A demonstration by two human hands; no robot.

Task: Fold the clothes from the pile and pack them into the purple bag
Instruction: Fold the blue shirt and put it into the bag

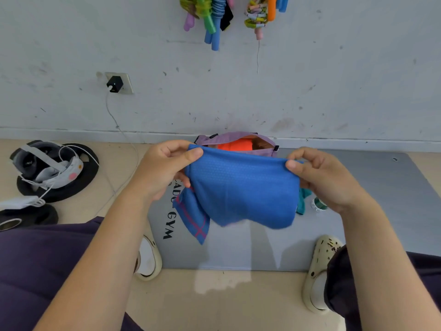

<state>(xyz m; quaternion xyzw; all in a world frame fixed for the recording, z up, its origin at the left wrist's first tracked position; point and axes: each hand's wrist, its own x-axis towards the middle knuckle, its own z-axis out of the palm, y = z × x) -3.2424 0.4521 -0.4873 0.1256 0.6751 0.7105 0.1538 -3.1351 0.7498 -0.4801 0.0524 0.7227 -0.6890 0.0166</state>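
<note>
A blue mesh garment (241, 187) hangs in the air above the grey mat, stretched between both hands. My left hand (164, 168) pinches its top left corner and my right hand (322, 175) pinches its top right corner. A blue part with pink lines (193, 218) dangles at the lower left. Behind the garment the purple bag (238, 137) stands open against the wall, with an orange item (236, 145) inside. A teal cloth (303, 201) shows partly behind the garment's right edge.
A grey gym mat (358, 211) lies on the tan floor. A plastic bottle (318, 204) lies on it at the right. Black weight plates with a headset (47, 168) lie at the left. A charger cable (124, 144) runs down the wall. My feet in pale clogs (319, 271) flank the mat's near edge.
</note>
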